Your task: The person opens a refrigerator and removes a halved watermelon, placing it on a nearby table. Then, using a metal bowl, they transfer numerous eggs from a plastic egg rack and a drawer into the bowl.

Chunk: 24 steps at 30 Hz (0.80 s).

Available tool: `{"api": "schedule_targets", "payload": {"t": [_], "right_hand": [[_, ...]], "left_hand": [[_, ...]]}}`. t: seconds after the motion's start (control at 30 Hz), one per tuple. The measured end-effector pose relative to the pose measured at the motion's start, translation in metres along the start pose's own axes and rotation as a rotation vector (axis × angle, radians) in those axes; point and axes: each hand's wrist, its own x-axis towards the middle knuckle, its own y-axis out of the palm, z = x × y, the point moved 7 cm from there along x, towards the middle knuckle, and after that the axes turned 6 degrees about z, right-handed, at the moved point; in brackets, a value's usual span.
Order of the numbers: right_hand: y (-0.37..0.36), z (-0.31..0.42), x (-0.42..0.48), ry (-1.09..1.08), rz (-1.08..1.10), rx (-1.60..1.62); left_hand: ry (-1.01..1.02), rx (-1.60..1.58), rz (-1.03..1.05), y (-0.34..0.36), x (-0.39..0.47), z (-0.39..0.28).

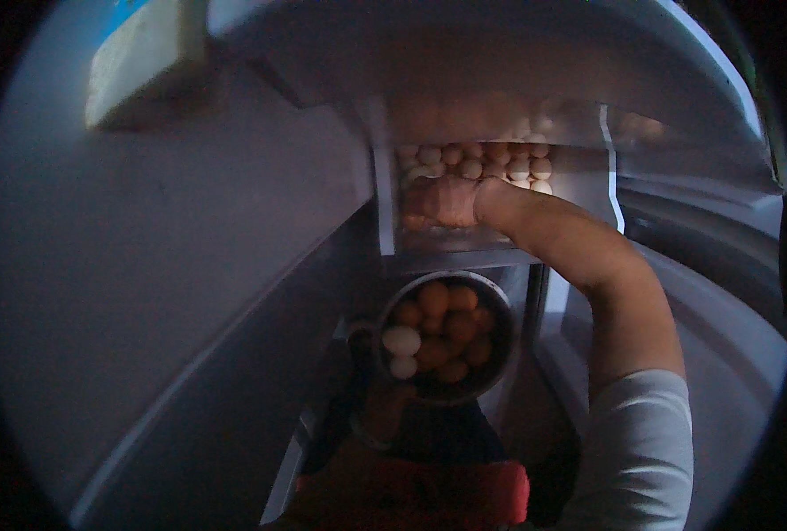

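My right hand (443, 200) reaches into a lit compartment (387, 199), low over the eggs (471, 168) there. Those eggs sit close together in rows, some pale and some brownish. My fingers point left and are partly in shadow, so whether they hold an egg is not visible. Below the compartment's front edge is a round bowl or pot (510, 299) with a light rim. Several brown eggs (461, 327) lie in it, along with two white eggs (403, 340) at its left side. My left hand (387, 405), dim, is at the bowl's lower left edge and supports it.
A smooth pale wall or panel (168, 219) runs along the left. Over the compartment hangs a broad curved surface (473, 60). Ridged door-like shelving (699, 232) stands at right. A pale block-shaped object (141, 73) is at upper left. Red fabric (473, 491) lies below the bowl.
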Motion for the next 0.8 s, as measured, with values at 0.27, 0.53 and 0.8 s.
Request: {"api": "schedule_targets", "payload": {"t": [0.27,0.53,0.8], "right_hand": [[0.008,-0.006,-0.010,0.116,0.005,0.164],[0.003,0.000,-0.007,0.121,0.071,0.153],[0.012,-0.027,-0.016,0.175,0.054,0.620]], "left_hand": [[0.196,0.320,-0.117,-0.014,-0.003,-0.033],[0.128,0.155,-0.082,-0.009,0.000,-0.023],[0.123,0.137,-0.061,-0.008,0.000,-0.021]]}}
